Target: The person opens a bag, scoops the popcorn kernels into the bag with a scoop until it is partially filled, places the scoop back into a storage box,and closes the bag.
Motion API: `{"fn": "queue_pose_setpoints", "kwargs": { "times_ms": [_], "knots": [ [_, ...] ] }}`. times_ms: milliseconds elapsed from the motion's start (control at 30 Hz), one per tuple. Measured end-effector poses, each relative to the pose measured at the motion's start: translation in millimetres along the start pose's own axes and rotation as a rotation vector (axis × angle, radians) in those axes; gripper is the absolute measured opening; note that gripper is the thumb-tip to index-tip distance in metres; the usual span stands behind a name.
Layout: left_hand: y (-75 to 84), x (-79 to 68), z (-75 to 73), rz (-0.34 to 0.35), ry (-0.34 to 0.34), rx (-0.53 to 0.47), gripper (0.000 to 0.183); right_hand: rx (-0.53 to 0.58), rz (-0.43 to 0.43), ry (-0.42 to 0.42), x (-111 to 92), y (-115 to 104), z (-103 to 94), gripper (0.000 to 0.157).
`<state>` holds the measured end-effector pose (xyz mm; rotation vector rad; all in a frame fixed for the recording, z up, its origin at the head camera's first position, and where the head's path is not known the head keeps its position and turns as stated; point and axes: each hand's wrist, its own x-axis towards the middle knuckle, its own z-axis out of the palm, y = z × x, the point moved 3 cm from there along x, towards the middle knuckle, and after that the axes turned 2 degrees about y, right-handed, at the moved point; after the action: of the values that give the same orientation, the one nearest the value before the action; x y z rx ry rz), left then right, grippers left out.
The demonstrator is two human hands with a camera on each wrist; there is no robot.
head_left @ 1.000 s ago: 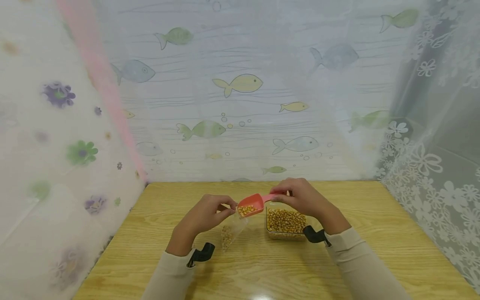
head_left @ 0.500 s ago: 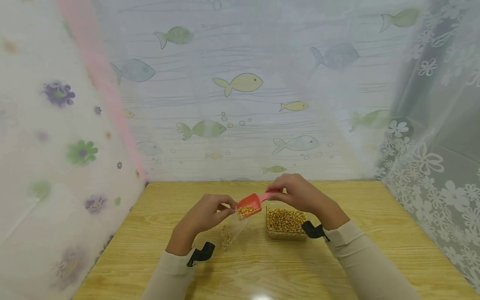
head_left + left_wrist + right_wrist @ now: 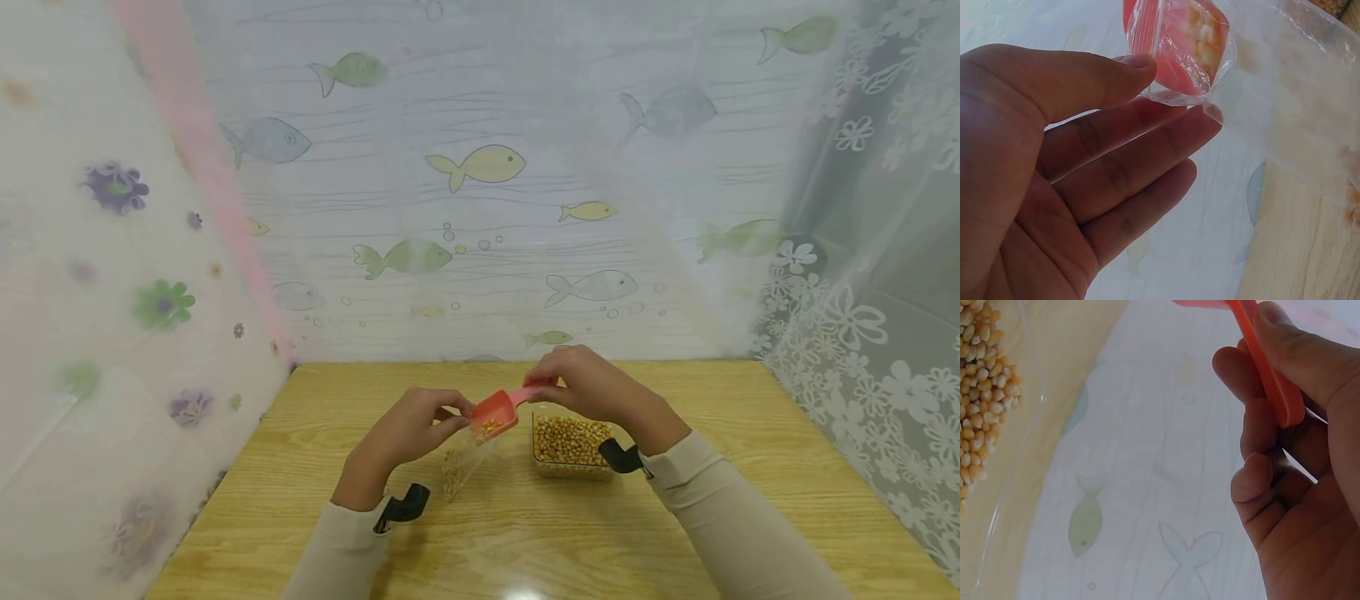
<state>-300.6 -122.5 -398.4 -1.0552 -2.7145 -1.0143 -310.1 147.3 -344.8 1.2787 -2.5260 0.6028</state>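
My left hand (image 3: 411, 429) pinches the top edge of a clear zip bag (image 3: 471, 462) between thumb and forefinger; its other fingers stretch out below in the left wrist view. Corn kernels lie in the bag's lower end. A pink-red scoop (image 3: 495, 408) tilts down toward the left with its front end inside the bag's mouth, some kernels at its lip. In the left wrist view the scoop's bowl (image 3: 1175, 47) shows through the plastic. My right hand (image 3: 588, 383) grips the scoop by its handle (image 3: 1272, 381), thumb on one side and curled fingers on the other.
Right of the bag, a clear rectangular container (image 3: 573, 475) full of corn kernels (image 3: 572, 437) stands on the wooden table (image 3: 360, 542), below my right hand. A fish-printed curtain (image 3: 480, 208) hangs behind the table, with flower-printed sheets at both sides.
My right hand has moved left and slightly up, tipping the scoop farther into the bag's mouth. Fewer kernels show in the scoop. The left hand has kept its place.
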Motion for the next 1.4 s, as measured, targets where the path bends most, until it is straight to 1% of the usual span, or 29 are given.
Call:
{"fn": "queue_pose_setpoints", "kwargs": {
  "times_ms": [233, 467, 567, 767, 933, 1100, 1200, 1400],
  "knots": [
    [1.2, -0.7, -0.8, -0.001, 0.000, -0.001, 0.010, -0.029, -0.020, -0.035, 6, -8, -3.8, 0.011],
    [1.6, -2.0, -0.9, -0.016, 0.002, -0.007, 0.010, -0.093, -0.020, -0.089, 15, -17, -5.3, 0.016],
    [1.9, -1.8, -0.8, -0.014, 0.004, -0.014, 0.011, -0.121, -0.029, -0.106, 18, -21, -4.3, 0.016],
    [1.8, -1.6, -1.1, -0.013, 0.004, -0.018, 0.011, -0.157, -0.047, -0.114, 21, -25, -5.4, 0.013],
    [1.3, -1.4, -0.6, -0.004, 0.002, -0.005, 0.010, -0.165, -0.068, -0.091, 15, -23, -8.3, 0.013],
    [1.4, -1.3, -0.4, 0.007, 0.000, 0.015, 0.011, -0.152, -0.056, -0.063, 1, -17, -9.7, 0.007],
    [1.8, -1.6, -0.6, 0.004, 0.002, 0.019, 0.011, -0.133, -0.035, -0.028, -11, -11, -9.1, 0.005],
    [0.9, -2.0, -0.6, 0.006, 0.001, 0.019, 0.010, -0.067, 0.007, 0.075, -29, -2, -7.6, 0.011]
  ]
}}
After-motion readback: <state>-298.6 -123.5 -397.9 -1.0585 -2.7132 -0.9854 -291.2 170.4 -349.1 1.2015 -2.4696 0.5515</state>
